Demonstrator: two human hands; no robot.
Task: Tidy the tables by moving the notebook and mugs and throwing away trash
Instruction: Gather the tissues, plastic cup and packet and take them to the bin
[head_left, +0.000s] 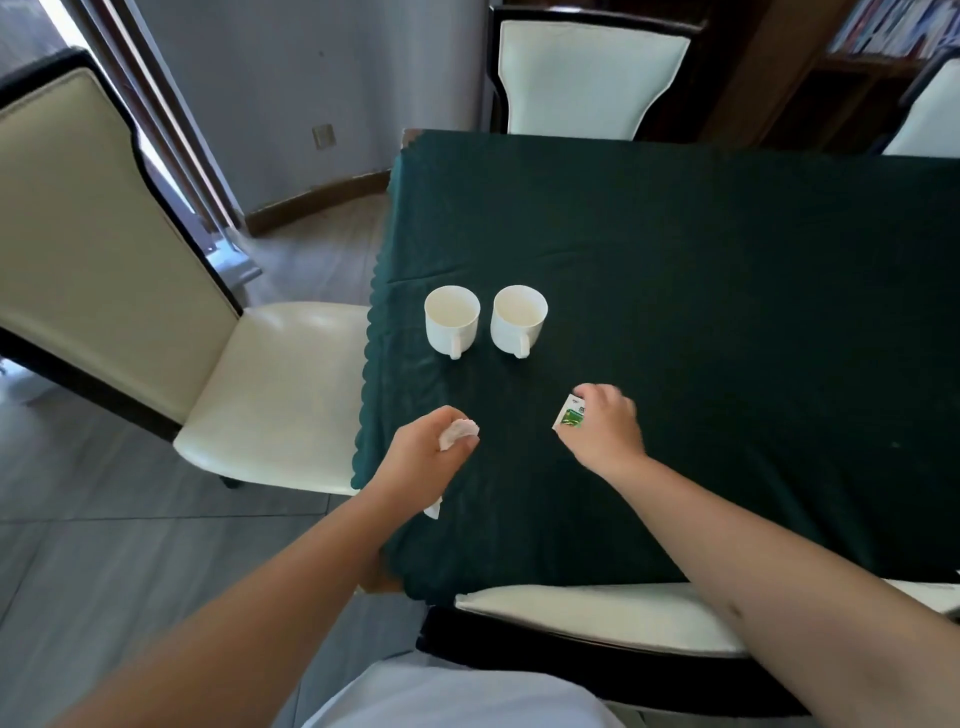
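Two white mugs stand side by side on the dark green tablecloth (727, 312), the left mug (451, 319) near the table's left edge and the right mug (518, 318) beside it, handles toward me. My left hand (423, 457) is closed around a crumpled white tissue (457, 432) just above the cloth, in front of the left mug. My right hand (605, 428) grips a small white and green packet (570, 414), in front of the right mug. No notebook is in view.
Cream chairs with dark frames ring the table: one at the left (270, 395), one at the near edge below my arms (597, 618), one at the far side (587, 73). A bookshelf (893, 31) stands at the back right.
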